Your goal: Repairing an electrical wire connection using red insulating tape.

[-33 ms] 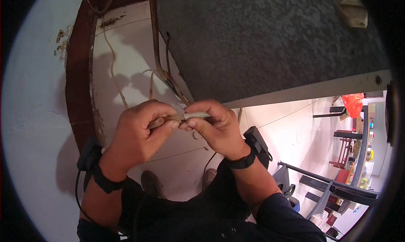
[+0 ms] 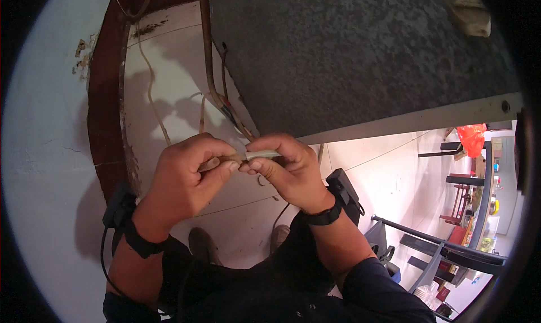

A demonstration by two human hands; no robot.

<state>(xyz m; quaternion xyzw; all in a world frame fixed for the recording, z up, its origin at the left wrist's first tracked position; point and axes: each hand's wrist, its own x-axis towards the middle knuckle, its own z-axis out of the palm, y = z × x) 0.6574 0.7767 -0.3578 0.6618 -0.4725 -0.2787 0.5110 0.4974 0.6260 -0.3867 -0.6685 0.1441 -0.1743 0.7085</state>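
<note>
My left hand [image 2: 191, 173] is closed in a pinch on a brownish-beige cable [image 2: 209, 164], whose rounded end or bend sticks out below the fingers. Close against it, my right hand [image 2: 290, 168] pinches a pale whitish tube-like piece [image 2: 262, 154] between thumb and forefinger. The two pieces meet between my fingertips; whether they are joined cannot be made out. Just beyond my hands, a bundle of cables [image 2: 228, 113] with its inner wires partly bared hangs by the dark panel. A thinner beige cable [image 2: 151, 83] runs down the floor on the left.
A large dark grey panel [image 2: 349, 58] with a pale edge fills the upper right. On the left stands a pale wall [image 2: 51, 148] with a dark red skirting [image 2: 106, 97]. Black metal frames [image 2: 439, 244] and an orange-red bag [image 2: 471, 139] are at the right. My shoes [image 2: 203, 244] are below.
</note>
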